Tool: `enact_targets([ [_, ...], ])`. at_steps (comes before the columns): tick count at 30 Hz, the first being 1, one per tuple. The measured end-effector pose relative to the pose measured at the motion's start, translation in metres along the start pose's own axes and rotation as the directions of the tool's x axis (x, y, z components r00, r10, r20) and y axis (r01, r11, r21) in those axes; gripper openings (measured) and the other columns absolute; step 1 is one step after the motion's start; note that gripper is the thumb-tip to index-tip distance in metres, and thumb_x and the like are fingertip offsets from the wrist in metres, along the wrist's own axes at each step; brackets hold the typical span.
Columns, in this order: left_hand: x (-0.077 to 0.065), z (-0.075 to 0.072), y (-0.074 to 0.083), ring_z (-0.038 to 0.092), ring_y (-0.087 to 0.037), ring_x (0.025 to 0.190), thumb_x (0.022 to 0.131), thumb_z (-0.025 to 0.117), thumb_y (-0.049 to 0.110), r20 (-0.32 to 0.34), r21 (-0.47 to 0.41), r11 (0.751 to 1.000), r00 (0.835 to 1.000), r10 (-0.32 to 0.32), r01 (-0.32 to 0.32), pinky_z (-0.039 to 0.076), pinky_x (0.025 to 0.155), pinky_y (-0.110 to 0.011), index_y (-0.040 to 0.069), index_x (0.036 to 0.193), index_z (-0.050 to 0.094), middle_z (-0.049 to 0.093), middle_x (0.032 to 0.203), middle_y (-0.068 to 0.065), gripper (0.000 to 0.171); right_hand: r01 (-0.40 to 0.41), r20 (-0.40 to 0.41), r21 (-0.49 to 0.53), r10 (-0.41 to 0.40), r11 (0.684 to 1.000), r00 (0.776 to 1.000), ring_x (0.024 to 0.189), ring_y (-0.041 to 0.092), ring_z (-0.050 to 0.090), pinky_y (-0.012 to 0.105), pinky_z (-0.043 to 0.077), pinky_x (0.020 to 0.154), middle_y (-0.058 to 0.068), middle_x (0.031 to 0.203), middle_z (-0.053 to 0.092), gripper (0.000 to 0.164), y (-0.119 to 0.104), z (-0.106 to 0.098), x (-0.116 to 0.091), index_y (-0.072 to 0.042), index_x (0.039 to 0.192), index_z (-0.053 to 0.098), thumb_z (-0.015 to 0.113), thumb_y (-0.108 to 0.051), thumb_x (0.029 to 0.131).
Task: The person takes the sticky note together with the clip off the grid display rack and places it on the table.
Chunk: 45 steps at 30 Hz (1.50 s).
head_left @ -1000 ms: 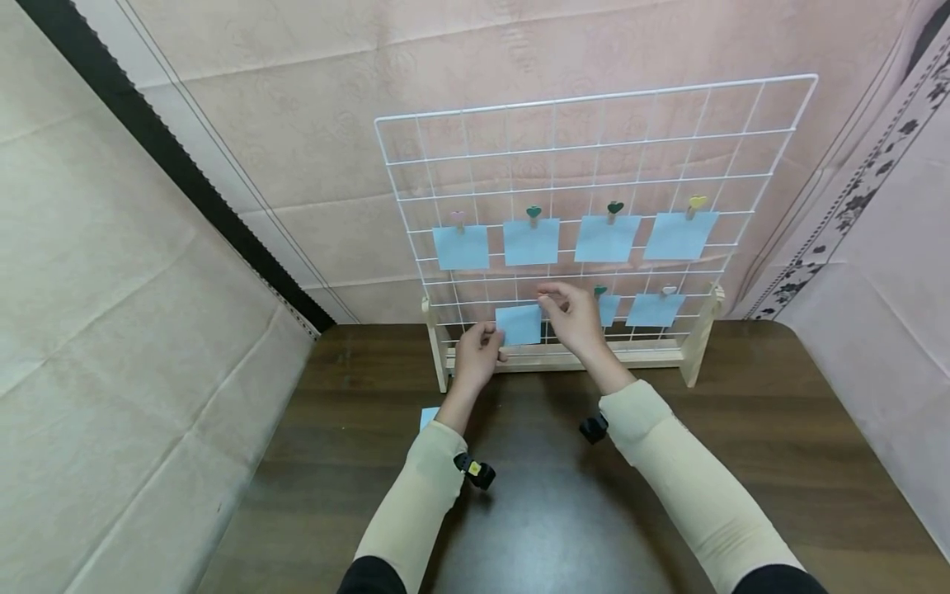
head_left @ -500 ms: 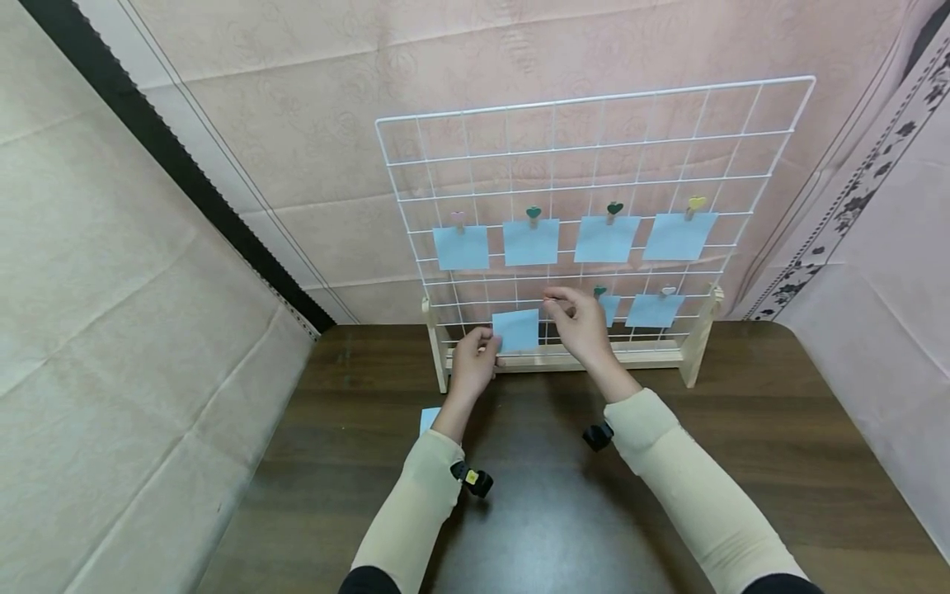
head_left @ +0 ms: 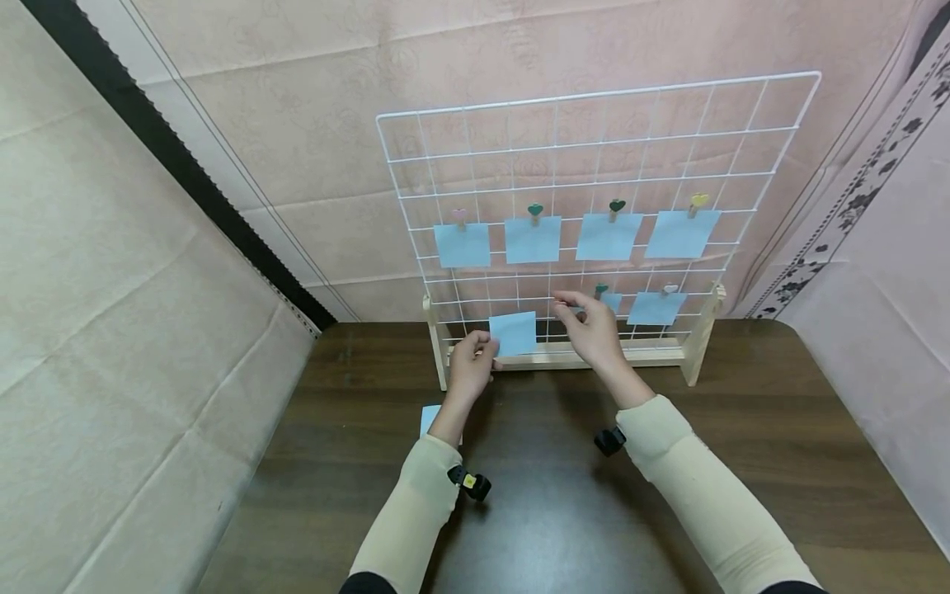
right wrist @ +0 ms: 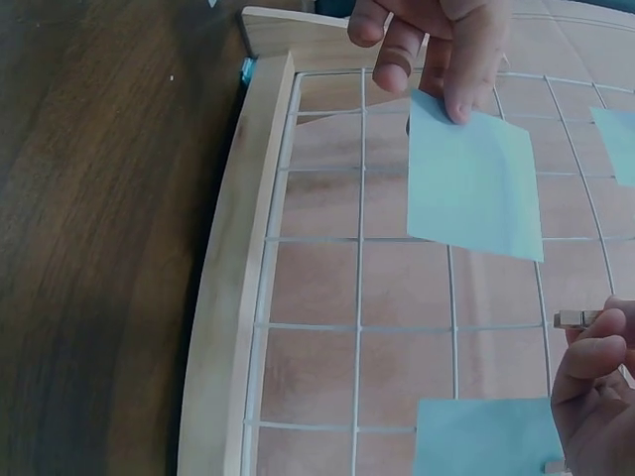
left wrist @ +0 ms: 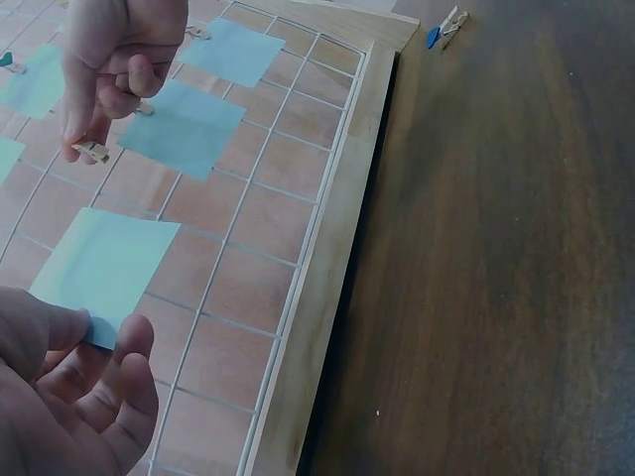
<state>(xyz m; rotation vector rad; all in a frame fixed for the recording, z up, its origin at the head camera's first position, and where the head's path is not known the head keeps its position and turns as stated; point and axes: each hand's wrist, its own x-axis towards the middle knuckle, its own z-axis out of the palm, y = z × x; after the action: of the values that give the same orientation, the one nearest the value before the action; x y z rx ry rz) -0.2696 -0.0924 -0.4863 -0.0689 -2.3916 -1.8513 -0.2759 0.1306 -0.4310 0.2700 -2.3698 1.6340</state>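
My left hand (head_left: 469, 363) pinches a light blue paper note (head_left: 514, 333) by its left edge, in front of the lower part of a white wire grid rack (head_left: 534, 148). In the left wrist view, thumb and fingers grip one corner of that note (left wrist: 111, 260). My right hand (head_left: 594, 334), to the right of the note and apart from it, pinches a small wooden clothespin (left wrist: 91, 151) between thumb and fingertips. The right wrist view shows the clothespin (right wrist: 575, 319) sticking out from the fingers. Just behind the right hand, a hanging note (head_left: 612, 300) is partly hidden.
Several blue notes (head_left: 532, 240) hang in an upper row under heart-topped clothespins. Another note (head_left: 656, 308) hangs lower right. A note (head_left: 429, 418) lies on the brown table (head_left: 534, 503), partly behind the left forearm. A blue-hearted clothespin (left wrist: 446, 28) lies beyond the rack's wooden foot (head_left: 701, 337).
My left hand has drawn the note slightly down and to the left. The right hand has moved right, away from the note, with the clothespin in its fingers.
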Motion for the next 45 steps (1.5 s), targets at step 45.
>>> enact_targets([
  [45, -0.028, -0.007, -0.025, 0.070, -0.016, 0.069, 0.106, 0.062, 0.012, 0.017, -0.034, 0.999, 0.999, -0.033, 0.034, 0.055, 0.055, -0.028, -0.002, 0.118, 0.071, 0.075, 0.100, -0.016, 0.020, -0.111, -0.053, 0.184, 0.123, 0.977, 0.991, 0.074, -0.004, 0.061, 0.015, 0.048, 0.063, 0.038, 0.123, 0.064, 0.029, 0.041, -0.024, -0.031, 0.016, 0.125, 0.057, 0.062, -0.005, 0.106],
])
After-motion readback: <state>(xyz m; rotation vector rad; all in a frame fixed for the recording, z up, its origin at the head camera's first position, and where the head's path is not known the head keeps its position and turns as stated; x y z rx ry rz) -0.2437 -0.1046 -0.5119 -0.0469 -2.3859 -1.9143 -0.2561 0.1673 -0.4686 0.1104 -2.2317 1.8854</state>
